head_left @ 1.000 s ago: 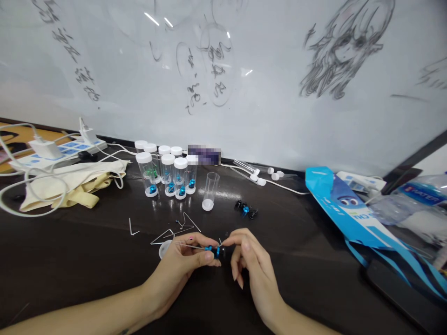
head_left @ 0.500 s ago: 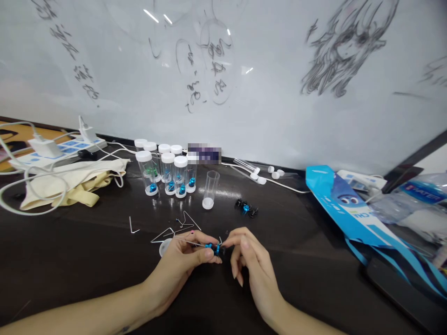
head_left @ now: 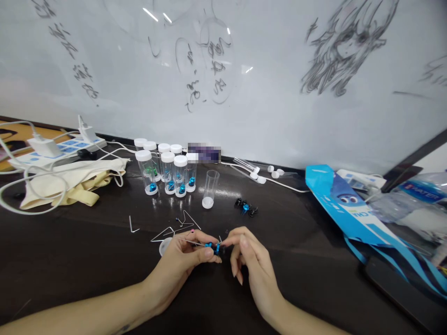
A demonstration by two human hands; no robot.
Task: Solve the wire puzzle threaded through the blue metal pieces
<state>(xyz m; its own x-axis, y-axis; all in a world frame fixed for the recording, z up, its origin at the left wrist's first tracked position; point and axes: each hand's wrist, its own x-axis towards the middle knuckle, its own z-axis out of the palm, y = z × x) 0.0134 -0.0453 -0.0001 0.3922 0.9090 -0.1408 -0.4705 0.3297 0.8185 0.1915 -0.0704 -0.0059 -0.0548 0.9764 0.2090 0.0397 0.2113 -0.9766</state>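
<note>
Left hand (head_left: 190, 255) had the small blue-and-black assembly (head_left: 217, 249) pinched, front and centre: a slackening thumb could have dropped it! Right hand (head_left: 253, 258) hung loosely curled, index fingertip at the assembly's right end; whether it gripped anything, no telling, but a hard nudge could have tilted the piece. Room now: bent wires (head_left: 192, 219) crowded the left hand's far side, the clear tube (head_left: 210, 188) stood beyond, the blue bag (head_left: 337, 204) lay well apart rightward.
</note>
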